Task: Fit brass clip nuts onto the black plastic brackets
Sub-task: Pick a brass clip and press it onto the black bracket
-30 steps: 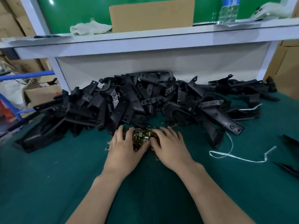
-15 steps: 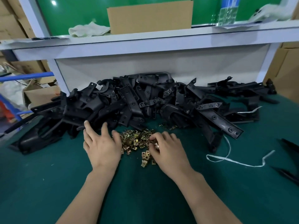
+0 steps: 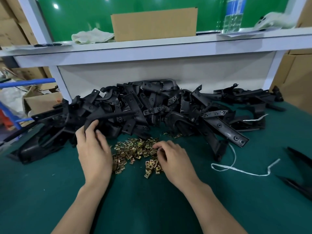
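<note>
A single wide-angle camera, worn on the person's head, faces forward and tilts down over the green table (image 3: 50, 191). It sits close. Both forearms rise from the bottom edge, and the left hand (image 3: 92, 149) and right hand (image 3: 175, 159) fill the centre of the frame around the brass clip nuts (image 3: 135, 149). The black plastic brackets (image 3: 152, 112) span mid-frame just beyond them. The white shelf (image 3: 152, 48) crosses the upper third, its line bowing toward the frame's sides, and a cardboard box (image 3: 153, 24) stands at top centre.

Bright overhead light, glare, bowed edges
</note>
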Demonstrator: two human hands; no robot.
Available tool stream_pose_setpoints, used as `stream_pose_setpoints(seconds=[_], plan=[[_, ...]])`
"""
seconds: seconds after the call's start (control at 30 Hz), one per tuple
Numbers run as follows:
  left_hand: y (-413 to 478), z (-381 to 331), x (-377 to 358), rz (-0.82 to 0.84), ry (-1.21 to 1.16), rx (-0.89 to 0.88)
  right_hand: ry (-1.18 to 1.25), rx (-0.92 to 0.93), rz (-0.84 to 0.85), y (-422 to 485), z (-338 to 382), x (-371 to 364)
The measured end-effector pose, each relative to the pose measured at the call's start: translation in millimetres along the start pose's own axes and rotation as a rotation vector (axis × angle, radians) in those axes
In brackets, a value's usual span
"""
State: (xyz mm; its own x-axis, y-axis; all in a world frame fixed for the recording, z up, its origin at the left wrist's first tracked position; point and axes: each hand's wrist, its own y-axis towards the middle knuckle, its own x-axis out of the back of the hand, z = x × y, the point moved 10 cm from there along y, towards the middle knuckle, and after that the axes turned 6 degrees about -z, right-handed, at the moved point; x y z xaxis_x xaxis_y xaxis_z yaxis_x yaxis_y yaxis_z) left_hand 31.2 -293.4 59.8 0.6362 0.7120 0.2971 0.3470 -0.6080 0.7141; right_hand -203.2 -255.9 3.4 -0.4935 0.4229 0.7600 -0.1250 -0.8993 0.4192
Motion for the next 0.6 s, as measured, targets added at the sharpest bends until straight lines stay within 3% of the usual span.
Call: stream_pose_setpoints(seconds=[0.1,0.2,0.27,0.37,0.47,0.6], plan=[[-6,-3,13,-0.011,-0.164,0.037,0.014,0.009,0.001,-2,2,2],[-23,6,15,0.02,-0.432,0.26,0.002,0.016,-0.062,-5,5,13],[-37,10,11,0.069,-0.596,0.418,0.01,0.01,-0.195,-9,6,30],[-64,18,-5,0.193,-0.818,0.696,0.343,-0.134,-0.389,-25,-11,55],[-88,10,-19,0.301,-1.002,0.9,0.77,-0.375,-0.337,-39,-36,55],[-107,-11,-21,0.458,-1.03,0.925,1.185,-0.522,-0.213,-58,-53,61]])
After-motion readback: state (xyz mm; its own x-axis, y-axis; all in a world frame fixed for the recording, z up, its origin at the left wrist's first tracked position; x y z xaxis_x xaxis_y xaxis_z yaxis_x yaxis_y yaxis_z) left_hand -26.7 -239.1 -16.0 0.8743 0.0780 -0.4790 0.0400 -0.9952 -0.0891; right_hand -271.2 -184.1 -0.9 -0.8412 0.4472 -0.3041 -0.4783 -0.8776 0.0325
